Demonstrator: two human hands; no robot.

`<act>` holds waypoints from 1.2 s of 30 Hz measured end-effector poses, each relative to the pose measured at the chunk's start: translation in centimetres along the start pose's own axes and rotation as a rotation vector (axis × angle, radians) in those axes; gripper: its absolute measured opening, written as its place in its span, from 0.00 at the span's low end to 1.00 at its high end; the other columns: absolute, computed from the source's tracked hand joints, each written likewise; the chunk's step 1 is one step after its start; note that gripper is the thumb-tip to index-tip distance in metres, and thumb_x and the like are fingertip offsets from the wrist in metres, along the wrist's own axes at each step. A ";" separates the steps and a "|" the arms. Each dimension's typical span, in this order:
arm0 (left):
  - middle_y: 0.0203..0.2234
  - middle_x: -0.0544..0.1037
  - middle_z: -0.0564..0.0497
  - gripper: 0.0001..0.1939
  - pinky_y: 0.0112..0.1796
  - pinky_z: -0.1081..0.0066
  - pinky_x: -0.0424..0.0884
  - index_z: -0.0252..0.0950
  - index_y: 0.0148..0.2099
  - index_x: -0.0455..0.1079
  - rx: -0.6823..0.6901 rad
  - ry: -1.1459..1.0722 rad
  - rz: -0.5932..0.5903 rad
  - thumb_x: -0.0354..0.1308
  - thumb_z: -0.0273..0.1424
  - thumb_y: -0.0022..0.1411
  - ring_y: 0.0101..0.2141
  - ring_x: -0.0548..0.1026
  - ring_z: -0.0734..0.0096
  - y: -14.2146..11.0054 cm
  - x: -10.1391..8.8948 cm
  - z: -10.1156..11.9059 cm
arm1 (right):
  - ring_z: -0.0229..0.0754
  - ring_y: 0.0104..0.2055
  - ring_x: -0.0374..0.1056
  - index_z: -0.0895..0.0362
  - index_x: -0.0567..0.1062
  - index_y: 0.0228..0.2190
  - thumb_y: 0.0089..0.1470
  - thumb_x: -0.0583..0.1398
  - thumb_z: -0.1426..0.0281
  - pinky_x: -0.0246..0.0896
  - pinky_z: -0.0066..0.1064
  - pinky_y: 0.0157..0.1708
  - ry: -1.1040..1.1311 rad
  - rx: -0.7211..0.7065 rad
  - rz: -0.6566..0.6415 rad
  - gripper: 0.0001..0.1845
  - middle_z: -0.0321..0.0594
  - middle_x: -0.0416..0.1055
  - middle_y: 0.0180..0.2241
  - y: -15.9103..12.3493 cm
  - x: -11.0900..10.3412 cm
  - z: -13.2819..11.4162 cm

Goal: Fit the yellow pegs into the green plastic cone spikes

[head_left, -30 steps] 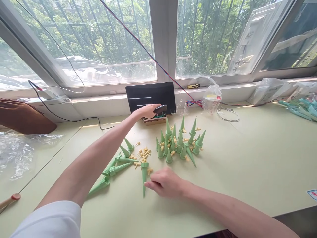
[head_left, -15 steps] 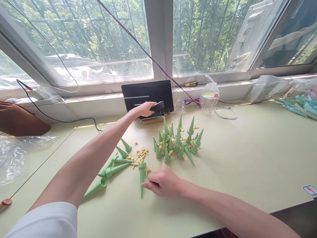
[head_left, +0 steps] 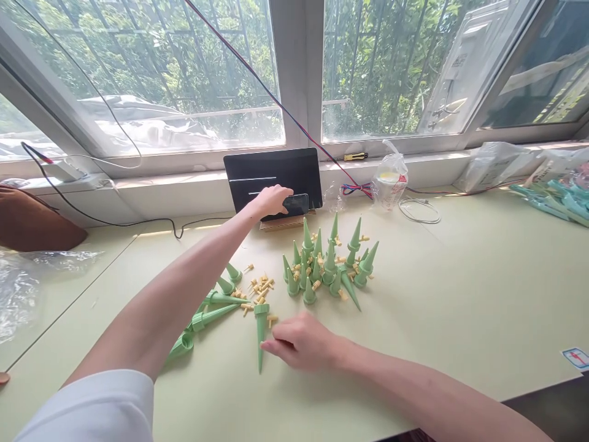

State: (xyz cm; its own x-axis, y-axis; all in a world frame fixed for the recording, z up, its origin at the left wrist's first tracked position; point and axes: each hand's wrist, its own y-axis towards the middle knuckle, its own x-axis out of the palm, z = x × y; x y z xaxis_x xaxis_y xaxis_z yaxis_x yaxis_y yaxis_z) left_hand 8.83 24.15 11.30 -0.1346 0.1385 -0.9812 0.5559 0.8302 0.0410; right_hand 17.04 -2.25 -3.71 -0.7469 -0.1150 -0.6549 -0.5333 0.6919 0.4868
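Observation:
My left hand reaches to the back, its thumb and fingers closed on the left edge of a dark phone. The phone leans against a black tablet on a cardboard stand. My right hand rests curled on the table; whatever may be inside its fingers is hidden. Its thumb tip touches or nearly touches a green ribbed plastic spike lying point toward me. Beside that spike is a yellow T-shaped valve. More loose yellow valves lie just behind.
Green spikes with yellow valves stand grouped at centre right. Loose spikes lie left, partly behind my left arm. Along the back are a bagged cup, a coiled white cable and a yellow-handled tool. Clear plastic lies far left.
The phone has gone from tilted in my left hand to propped level against the tablet. My right hand stays by the spike. The view has shifted slightly.

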 end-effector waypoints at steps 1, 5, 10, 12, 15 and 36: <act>0.43 0.78 0.45 0.23 0.40 0.68 0.70 0.39 0.53 0.70 0.000 0.011 0.008 0.67 0.34 0.55 0.42 0.77 0.54 0.0 0.0 0.0 | 0.32 0.20 0.44 0.56 0.54 0.17 0.64 0.52 0.62 0.39 0.27 0.20 0.002 0.002 -0.003 0.25 0.29 0.48 0.16 0.0 0.0 0.0; 0.37 0.78 0.44 0.23 0.35 0.68 0.68 0.37 0.49 0.69 -0.008 0.044 0.038 0.69 0.36 0.53 0.37 0.78 0.54 0.2 0.5 -0.7 | 0.32 0.20 0.43 0.55 0.53 0.18 0.64 0.52 0.62 0.39 0.27 0.19 0.027 0.012 -0.013 0.25 0.29 0.48 0.16 0.0 -0.2 0.0; 0.36 0.78 0.45 0.19 0.33 0.69 0.65 0.37 0.43 0.71 -0.020 0.026 0.136 0.69 0.38 0.52 0.37 0.77 0.55 0.4 1.3 -1.5 | 0.32 0.20 0.44 0.56 0.52 0.18 0.64 0.52 0.62 0.39 0.27 0.20 0.057 0.015 0.001 0.24 0.29 0.48 0.17 0.1 -0.2 0.0; 0.38 0.78 0.45 0.17 0.31 0.70 0.63 0.37 0.42 0.71 -0.010 0.011 0.164 0.68 0.38 0.53 0.37 0.76 0.56 0.4 1.5 -1.9 | 0.32 0.20 0.44 0.56 0.52 0.18 0.64 0.52 0.62 0.39 0.27 0.20 0.060 0.015 0.001 0.24 0.29 0.49 0.17 0.1 -0.2 0.0; 0.38 0.78 0.47 0.14 0.29 0.71 0.61 0.38 0.40 0.71 -0.002 -0.016 0.149 0.66 0.39 0.55 0.37 0.75 0.59 0.4 1.7 -2.6 | 0.32 0.20 0.44 0.56 0.52 0.18 0.64 0.52 0.62 0.39 0.27 0.20 0.046 0.015 -0.012 0.24 0.30 0.49 0.16 0.1 -0.2 0.0; 0.32 0.79 0.46 0.16 0.34 0.69 0.66 0.37 0.36 0.76 -0.108 -0.214 0.180 0.54 0.42 0.65 0.37 0.74 0.58 0.6 1.4 -2.0 | 0.32 0.20 0.43 0.56 0.52 0.18 0.63 0.52 0.63 0.39 0.27 0.20 0.059 0.037 -0.010 0.24 0.29 0.48 0.16 0.1 -0.2 -0.1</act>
State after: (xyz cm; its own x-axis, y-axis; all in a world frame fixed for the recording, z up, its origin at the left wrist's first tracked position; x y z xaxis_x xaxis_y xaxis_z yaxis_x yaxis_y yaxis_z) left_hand 7.34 25.91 10.30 0.1408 0.1816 -0.9732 0.4629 0.8569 0.2268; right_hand 17.13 -2.26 -3.48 -0.7641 -0.1634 -0.6240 -0.5268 0.7164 0.4575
